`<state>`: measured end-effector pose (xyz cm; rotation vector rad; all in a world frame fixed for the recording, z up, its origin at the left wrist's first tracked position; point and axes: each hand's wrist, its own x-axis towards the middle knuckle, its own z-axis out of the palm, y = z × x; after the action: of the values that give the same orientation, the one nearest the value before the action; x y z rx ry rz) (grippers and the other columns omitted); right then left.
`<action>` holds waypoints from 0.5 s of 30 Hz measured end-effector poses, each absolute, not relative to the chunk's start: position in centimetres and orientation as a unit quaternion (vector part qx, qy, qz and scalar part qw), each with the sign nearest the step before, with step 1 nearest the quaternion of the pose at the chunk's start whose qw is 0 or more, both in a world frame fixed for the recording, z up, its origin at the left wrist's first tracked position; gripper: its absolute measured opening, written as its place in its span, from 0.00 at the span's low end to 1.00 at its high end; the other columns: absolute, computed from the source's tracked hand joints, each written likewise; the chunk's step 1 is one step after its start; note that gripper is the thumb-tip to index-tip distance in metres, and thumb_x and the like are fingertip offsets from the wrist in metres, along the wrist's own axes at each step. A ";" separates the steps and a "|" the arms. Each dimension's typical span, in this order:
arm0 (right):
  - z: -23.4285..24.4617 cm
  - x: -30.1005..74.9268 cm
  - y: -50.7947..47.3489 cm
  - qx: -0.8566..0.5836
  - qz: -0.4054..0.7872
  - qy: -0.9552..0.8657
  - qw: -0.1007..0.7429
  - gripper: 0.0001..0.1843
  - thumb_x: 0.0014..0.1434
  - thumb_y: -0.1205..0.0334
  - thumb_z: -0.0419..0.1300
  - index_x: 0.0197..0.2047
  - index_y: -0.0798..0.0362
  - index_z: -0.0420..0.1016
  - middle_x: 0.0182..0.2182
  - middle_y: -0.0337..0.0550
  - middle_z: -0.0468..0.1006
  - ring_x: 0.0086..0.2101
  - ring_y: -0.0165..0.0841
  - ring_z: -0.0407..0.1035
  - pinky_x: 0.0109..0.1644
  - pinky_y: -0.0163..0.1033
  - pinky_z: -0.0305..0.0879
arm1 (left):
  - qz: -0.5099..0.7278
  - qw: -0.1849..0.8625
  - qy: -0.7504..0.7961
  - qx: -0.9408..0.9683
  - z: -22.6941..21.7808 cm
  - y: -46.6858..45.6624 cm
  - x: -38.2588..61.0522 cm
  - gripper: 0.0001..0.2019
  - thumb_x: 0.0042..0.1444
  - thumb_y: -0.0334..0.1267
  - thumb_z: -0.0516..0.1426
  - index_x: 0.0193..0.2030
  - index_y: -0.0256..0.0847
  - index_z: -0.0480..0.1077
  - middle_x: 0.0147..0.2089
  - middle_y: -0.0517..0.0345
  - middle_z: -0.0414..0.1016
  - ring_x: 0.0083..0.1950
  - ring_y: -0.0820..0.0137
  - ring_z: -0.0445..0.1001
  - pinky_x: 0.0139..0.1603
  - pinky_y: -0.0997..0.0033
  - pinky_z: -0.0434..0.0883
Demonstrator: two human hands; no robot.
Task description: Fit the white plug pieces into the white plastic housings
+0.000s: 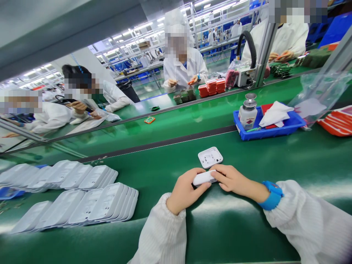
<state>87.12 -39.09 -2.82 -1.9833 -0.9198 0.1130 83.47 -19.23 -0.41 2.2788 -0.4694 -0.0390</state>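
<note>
My left hand (184, 190) and my right hand (233, 180) both grip a small white plastic housing (204, 178), held edge-on between their fingertips just above the green belt (170, 161). My right wrist wears a blue band (272, 195). Just beyond my hands, a second square white plastic cover (210, 157) lies flat on the belt with its inner side up.
Two fanned rows of white plastic covers (82, 203) lie at my left. A blue tray (288, 128) with a dispenser bottle (248, 113) and white cloth sits far right, red trays (337, 123) beside it. Across the belt, people in white coats work; an orange part (149, 120) lies there.
</note>
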 end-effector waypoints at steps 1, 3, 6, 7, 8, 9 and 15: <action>-2.8 87.1 -39.1 -0.806 0.045 -0.374 0.457 0.11 0.66 0.66 0.45 0.35 0.55 0.65 0.25 0.38 0.66 0.24 0.30 0.59 0.27 0.32 0.55 | -0.016 0.395 -0.185 0.900 -0.4 -19.2 83.5 0.12 0.55 0.40 0.60 0.46 0.43 0.69 0.42 0.57 0.76 0.39 0.67 0.73 0.41 0.69 0.68; -2.9 87.1 -39.1 -0.807 0.042 -0.375 0.454 0.10 0.66 0.67 0.46 0.35 0.55 0.65 0.25 0.38 0.67 0.24 0.30 0.60 0.27 0.32 0.56 | -0.018 0.395 -0.187 0.899 -0.4 -19.2 83.5 0.12 0.56 0.41 0.59 0.46 0.43 0.69 0.42 0.57 0.76 0.39 0.67 0.73 0.41 0.69 0.68; -3.1 87.2 -39.1 -0.810 0.039 -0.376 0.449 0.09 0.66 0.67 0.47 0.35 0.55 0.65 0.26 0.38 0.67 0.24 0.30 0.60 0.28 0.32 0.56 | -0.017 0.393 -0.189 0.900 -0.5 -19.2 83.5 0.12 0.56 0.41 0.59 0.46 0.43 0.69 0.43 0.57 0.76 0.40 0.67 0.73 0.41 0.69 0.68; -3.2 87.2 -39.1 -0.810 0.037 -0.376 0.447 0.09 0.66 0.67 0.47 0.35 0.55 0.65 0.26 0.38 0.67 0.24 0.30 0.60 0.28 0.32 0.56 | -0.017 0.393 -0.190 0.900 -0.5 -19.2 83.5 0.12 0.55 0.41 0.59 0.46 0.43 0.69 0.43 0.56 0.76 0.40 0.66 0.73 0.41 0.69 0.68; -3.2 87.2 -39.1 -0.811 0.036 -0.377 0.446 0.09 0.65 0.67 0.47 0.35 0.55 0.65 0.26 0.39 0.67 0.25 0.30 0.60 0.28 0.32 0.56 | -0.016 0.392 -0.190 0.900 -0.5 -19.2 83.5 0.12 0.55 0.40 0.59 0.46 0.43 0.69 0.43 0.56 0.76 0.41 0.66 0.73 0.42 0.68 0.68; -3.2 87.2 -39.1 -0.811 0.035 -0.378 0.445 0.09 0.65 0.67 0.47 0.35 0.55 0.65 0.26 0.39 0.67 0.25 0.31 0.61 0.28 0.33 0.56 | -0.016 0.391 -0.189 0.901 -0.5 -19.2 83.5 0.12 0.55 0.40 0.59 0.46 0.43 0.69 0.43 0.56 0.76 0.41 0.66 0.73 0.42 0.68 0.68; -3.3 87.3 -39.1 -0.809 0.028 -0.383 0.445 0.08 0.64 0.67 0.47 0.35 0.55 0.65 0.28 0.40 0.68 0.26 0.31 0.62 0.30 0.33 0.56 | -0.015 0.387 -0.188 0.903 -0.4 -19.2 83.5 0.12 0.56 0.40 0.59 0.46 0.43 0.69 0.43 0.57 0.76 0.40 0.67 0.73 0.42 0.68 0.68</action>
<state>87.28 -39.06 -3.25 -2.0044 -0.9483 0.0702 83.46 -19.24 -0.35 2.2967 -0.4778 -0.0379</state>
